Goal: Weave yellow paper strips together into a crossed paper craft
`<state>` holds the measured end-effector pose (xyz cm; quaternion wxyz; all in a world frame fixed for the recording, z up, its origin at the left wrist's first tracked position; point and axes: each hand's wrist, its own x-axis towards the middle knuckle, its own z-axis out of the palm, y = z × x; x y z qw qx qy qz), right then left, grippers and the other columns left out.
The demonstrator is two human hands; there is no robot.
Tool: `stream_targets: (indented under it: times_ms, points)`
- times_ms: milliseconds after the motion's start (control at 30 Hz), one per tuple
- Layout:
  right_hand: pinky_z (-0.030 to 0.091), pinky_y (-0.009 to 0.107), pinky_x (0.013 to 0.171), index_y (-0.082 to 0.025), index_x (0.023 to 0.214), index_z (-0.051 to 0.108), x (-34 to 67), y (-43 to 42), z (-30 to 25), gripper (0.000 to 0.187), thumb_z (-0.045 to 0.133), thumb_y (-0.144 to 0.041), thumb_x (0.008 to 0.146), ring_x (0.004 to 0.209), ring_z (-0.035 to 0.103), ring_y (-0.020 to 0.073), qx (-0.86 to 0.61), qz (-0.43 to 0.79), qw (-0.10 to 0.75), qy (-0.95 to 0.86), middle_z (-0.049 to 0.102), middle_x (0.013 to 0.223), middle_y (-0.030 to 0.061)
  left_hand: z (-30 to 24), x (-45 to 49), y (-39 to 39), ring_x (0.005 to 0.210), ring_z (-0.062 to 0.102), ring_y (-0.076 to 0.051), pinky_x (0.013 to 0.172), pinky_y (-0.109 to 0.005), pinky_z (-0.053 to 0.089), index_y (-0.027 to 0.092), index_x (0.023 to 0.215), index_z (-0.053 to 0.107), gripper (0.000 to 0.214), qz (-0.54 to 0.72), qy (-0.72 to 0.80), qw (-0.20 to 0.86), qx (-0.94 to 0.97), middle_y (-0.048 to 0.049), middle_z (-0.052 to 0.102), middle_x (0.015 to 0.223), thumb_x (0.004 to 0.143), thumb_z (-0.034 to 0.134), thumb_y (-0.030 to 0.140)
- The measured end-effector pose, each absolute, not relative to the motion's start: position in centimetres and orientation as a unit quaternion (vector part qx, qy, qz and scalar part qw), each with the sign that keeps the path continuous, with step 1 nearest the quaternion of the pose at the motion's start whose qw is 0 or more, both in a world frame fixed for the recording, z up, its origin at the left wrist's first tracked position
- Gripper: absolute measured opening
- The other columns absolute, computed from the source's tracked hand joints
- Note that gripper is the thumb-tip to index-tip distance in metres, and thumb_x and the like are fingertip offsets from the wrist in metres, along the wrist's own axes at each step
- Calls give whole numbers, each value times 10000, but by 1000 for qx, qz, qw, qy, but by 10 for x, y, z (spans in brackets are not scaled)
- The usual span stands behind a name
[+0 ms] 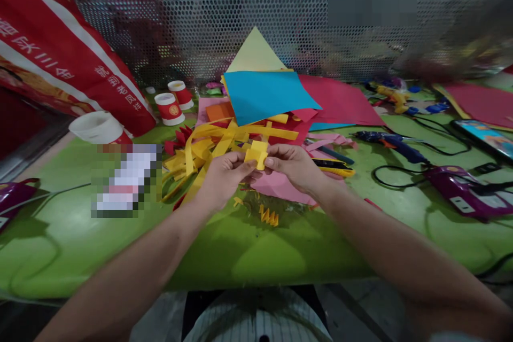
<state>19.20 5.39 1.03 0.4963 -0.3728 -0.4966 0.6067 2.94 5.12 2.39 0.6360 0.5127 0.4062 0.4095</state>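
A small folded piece of yellow paper is held up between my two hands, over the middle of the green table. My left hand pinches its left side between thumb and fingers. On its right edge, the thumb and fingers of my right hand are closed. Just behind and to the left lies a heap of yellow paper strips. Pink paper shows beneath my hands. Nearer to me, a zigzag-folded yellow paper strip rests on the table beside small scraps.
Blue paper and red paper are stacked behind. To the right lie a yellow cutter knife, a glue gun, a purple power strip and cables. Paper cups and a red bag stand left. A perforated metal panel backs the table.
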Motion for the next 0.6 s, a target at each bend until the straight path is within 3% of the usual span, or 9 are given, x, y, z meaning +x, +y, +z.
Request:
stream_targets:
  times_ms: [600]
  points:
    - [388, 234, 495, -165, 619, 563, 189, 52, 13, 316, 758, -405, 557, 497, 456, 62, -441, 534, 500, -520, 534, 545, -46, 27, 34, 45, 701, 646, -133, 682, -268, 508, 143, 792, 654, 128, 379, 408, 611, 562, -38, 708, 775, 683, 650, 210]
